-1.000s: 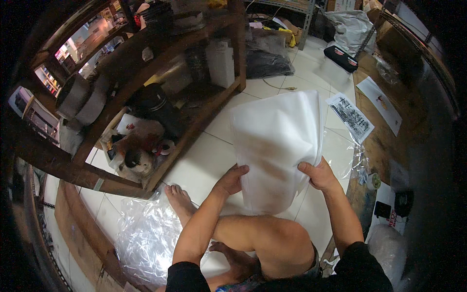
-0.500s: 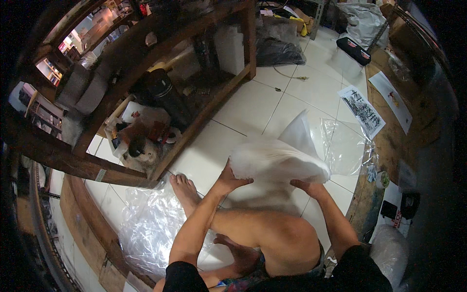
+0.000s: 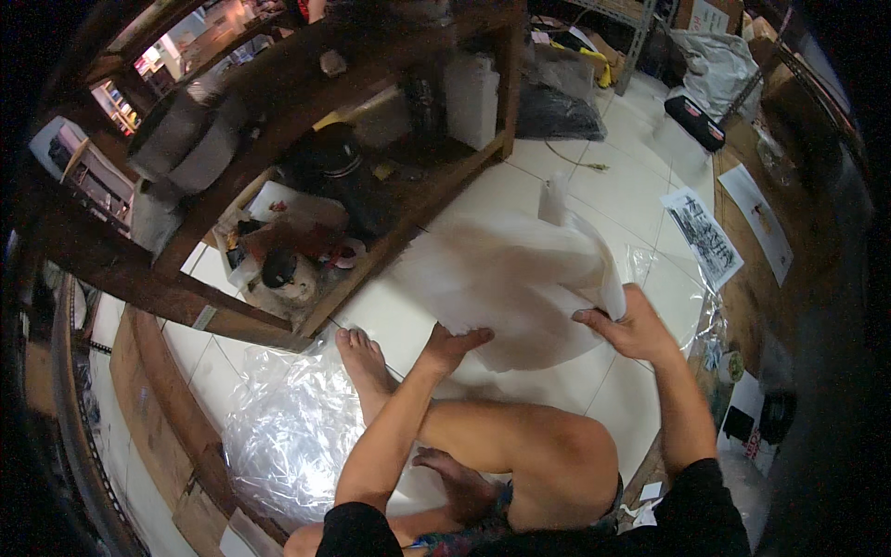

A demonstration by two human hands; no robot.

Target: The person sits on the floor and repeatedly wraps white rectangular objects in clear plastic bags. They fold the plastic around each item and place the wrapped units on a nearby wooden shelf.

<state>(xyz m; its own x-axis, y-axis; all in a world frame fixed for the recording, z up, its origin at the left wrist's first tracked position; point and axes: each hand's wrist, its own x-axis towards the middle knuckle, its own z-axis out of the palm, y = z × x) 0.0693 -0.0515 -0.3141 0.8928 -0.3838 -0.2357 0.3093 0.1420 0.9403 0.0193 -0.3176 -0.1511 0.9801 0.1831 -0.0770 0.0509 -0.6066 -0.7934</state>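
A white, thin, cloth-like garment or sheet is spread in the air over the tiled floor, blurred by motion; its exact kind does not show. My left hand grips its near left edge, thumb on top. My right hand pinches the near right edge, where the material folds and bunches. The fingers of both hands are partly hidden under the white cloth. A narrow strip of it stands up at the far side. My bare foot and bent knee lie just below the hands.
A crumpled clear plastic pile lies left of my foot. The wooden shelf with pots and a box stands at left. Along the right, a wooden board bears printed sheets, a tape roll and a black pouch.
The white cloth has swung out flatter and wider, toward the left and nearer to me. My right hand has moved up and to the right; the whole view has shifted slightly.
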